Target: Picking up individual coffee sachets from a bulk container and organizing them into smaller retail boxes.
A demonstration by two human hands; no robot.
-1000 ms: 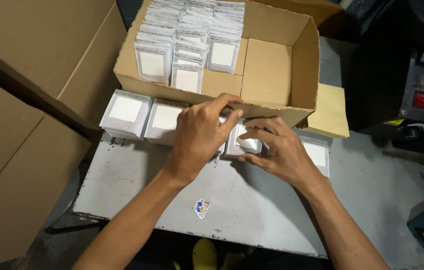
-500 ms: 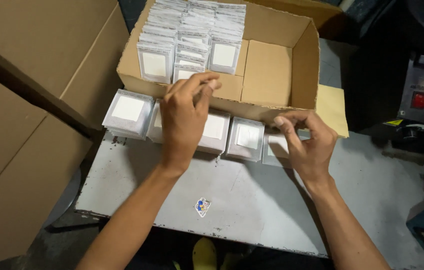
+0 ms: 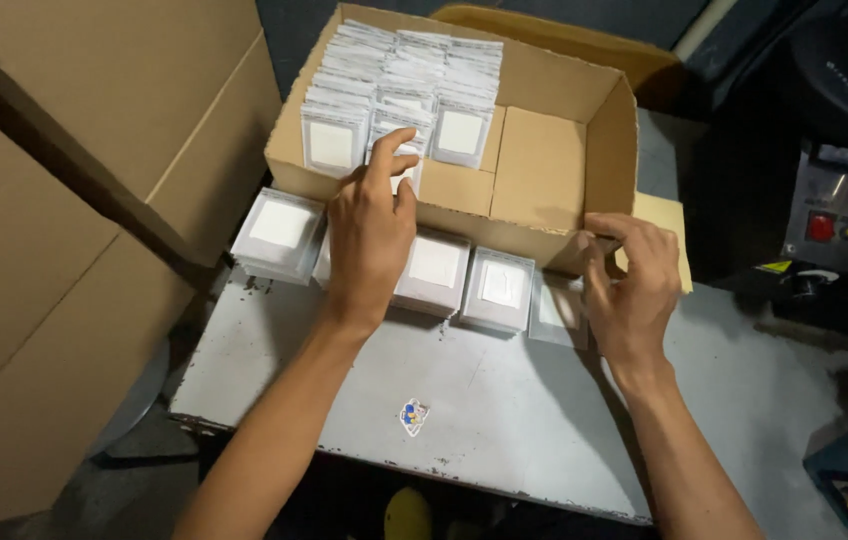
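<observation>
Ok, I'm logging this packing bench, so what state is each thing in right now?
cardboard box: open, flaps up, partly filled.
packets in the box: standing on edge in rows.
left hand: fingertips on a front packet at the box's front wall.
right hand: fingers curled at the box's front corner; holding anything, cannot tell.
stacks on the table: lying flat in a row.

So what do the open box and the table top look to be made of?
Box: plain brown cardboard, matte, with folded flaps and raw cut edges. Table top: probably painted metal, pale grey with a dull sheen, chipped dark along the front edge.
</observation>
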